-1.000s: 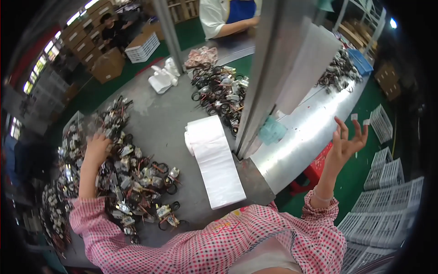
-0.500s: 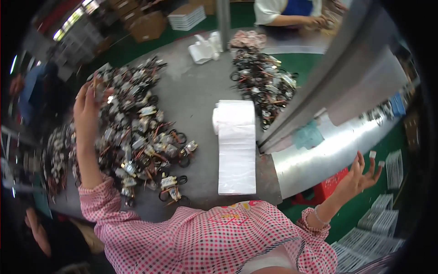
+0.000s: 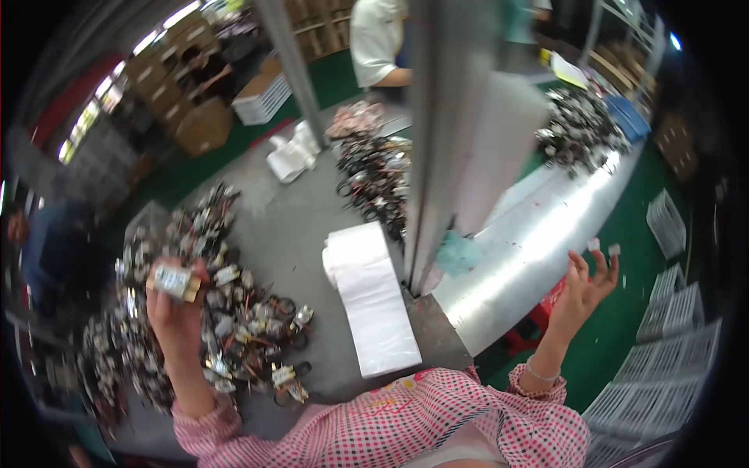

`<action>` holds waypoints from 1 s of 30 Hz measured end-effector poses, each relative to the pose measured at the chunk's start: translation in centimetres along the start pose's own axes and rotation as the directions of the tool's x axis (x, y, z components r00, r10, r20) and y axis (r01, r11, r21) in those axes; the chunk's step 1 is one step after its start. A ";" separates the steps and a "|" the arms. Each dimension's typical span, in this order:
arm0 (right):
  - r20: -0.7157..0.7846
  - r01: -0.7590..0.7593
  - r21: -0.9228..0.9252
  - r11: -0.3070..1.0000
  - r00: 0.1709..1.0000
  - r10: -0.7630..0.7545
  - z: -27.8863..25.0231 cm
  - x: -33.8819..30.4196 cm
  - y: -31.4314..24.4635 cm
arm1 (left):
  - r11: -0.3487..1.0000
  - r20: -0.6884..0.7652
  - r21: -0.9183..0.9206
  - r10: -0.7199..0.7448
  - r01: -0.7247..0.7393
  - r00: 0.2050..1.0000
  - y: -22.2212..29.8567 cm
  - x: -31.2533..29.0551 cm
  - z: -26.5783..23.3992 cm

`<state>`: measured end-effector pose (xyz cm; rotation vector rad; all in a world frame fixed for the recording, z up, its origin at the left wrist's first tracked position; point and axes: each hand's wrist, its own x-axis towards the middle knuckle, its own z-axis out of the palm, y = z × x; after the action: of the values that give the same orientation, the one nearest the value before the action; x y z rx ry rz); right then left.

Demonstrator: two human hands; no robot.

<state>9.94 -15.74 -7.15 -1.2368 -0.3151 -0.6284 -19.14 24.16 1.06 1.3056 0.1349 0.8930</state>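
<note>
My left hand (image 3: 173, 327) is closed around a small boxy silver part (image 3: 173, 279) with a white label and a yellowish end. It is raised over a big pile of similar small metal parts with dark and reddish wires (image 3: 234, 312) on the left of the grey table. My right hand (image 3: 583, 295) is held up at the right, fingers spread, holding nothing. White wraps (image 3: 615, 249) cover two of its fingertips. Between my hands lies a long flat stack of white plastic sheets or bags (image 3: 374, 304), apart from both.
A grey metal post (image 3: 437, 156) rises beyond the stack, with a teal cloth (image 3: 459, 253) at its foot. A second pile of wired parts (image 3: 374, 179) lies behind. A shiny metal surface (image 3: 507, 273) is at the right, white crates (image 3: 655, 370) beyond. A co-worker (image 3: 378, 47) is across the table.
The head view has turned to the right. My left hand has come back from the far part of the pile, and the labelled part in it now shows clearly. My right hand stays spread.
</note>
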 end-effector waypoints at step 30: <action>0.542 -0.465 0.629 0.623 0.837 0.078 9.9 -4.7 -13.6 | 0.918 0.309 0.359 0.055 -0.170 0.949 -2.1 -5.0 23.5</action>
<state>-0.86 -7.67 3.95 -0.5748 -0.6925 0.1287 -8.37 2.81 4.50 1.8149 -0.0026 0.7816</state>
